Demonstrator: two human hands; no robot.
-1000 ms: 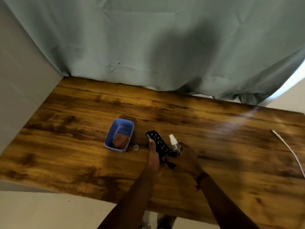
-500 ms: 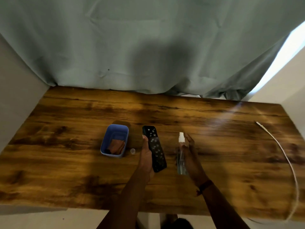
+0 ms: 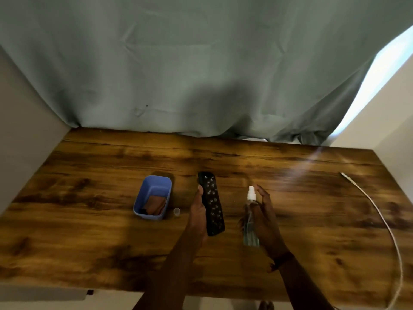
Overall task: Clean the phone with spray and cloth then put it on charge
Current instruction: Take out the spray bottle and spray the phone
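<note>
Blue tub (image 3: 159, 178) on the wooden table (image 3: 89, 198) holds a crumpled brown cloth (image 3: 155, 204), while beside it the left hand (image 3: 197, 211) grips the black phone (image 3: 212, 204) and the right hand (image 3: 263, 218) holds the clear spray bottle (image 3: 250, 220).

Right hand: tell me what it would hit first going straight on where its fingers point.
Probably the curtain. Ahead of the right hand, which holds the spray bottle, only bare table shows; depth is unclear.
</note>
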